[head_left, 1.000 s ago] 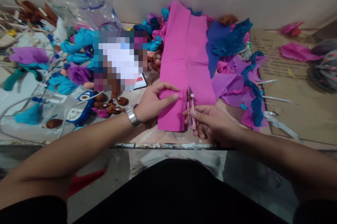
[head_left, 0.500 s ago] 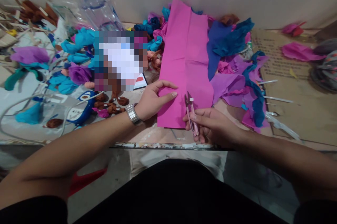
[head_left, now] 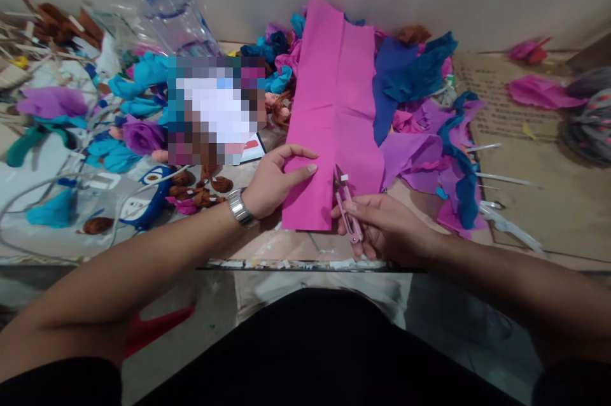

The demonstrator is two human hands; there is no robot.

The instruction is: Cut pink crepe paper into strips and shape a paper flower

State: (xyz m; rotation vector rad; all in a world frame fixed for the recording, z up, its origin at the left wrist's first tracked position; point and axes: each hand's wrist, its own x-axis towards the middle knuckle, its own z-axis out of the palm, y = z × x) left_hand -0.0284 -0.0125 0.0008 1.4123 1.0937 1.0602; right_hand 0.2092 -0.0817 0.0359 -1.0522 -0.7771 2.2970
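Observation:
A long sheet of pink crepe paper (head_left: pixel 319 84) runs away from me across the table, with a lengthwise crease and a slit at its near end. On the near left part of it rests my left hand (head_left: pixel 272 182), thumb and forefinger stretched out and apart, pressing the sheet down; its other fingers are hidden. My right hand (head_left: pixel 389 223) grips a pair of pink-handled thread snips (head_left: pixel 351 218). Their dark blades point away from me and lie at the slit, beside the paper's cut edge. A small white patch shows on one blade.
A clear bottle (head_left: pixel 179 24) stands at the back left. Crumpled blue and purple paper (head_left: pixel 415 151) lies right of the sheet, near a cardboard piece (head_left: pixel 539 183). Paper flowers (head_left: pixel 143 133), brown bundles (head_left: pixel 210 180), a blue tape measure (head_left: pixel 147 199) and a cable crowd the left.
The whole view has shifted slightly, moving things a little to the left. The snips' blades look closer together at the slit. My left hand keeps its place on the paper.

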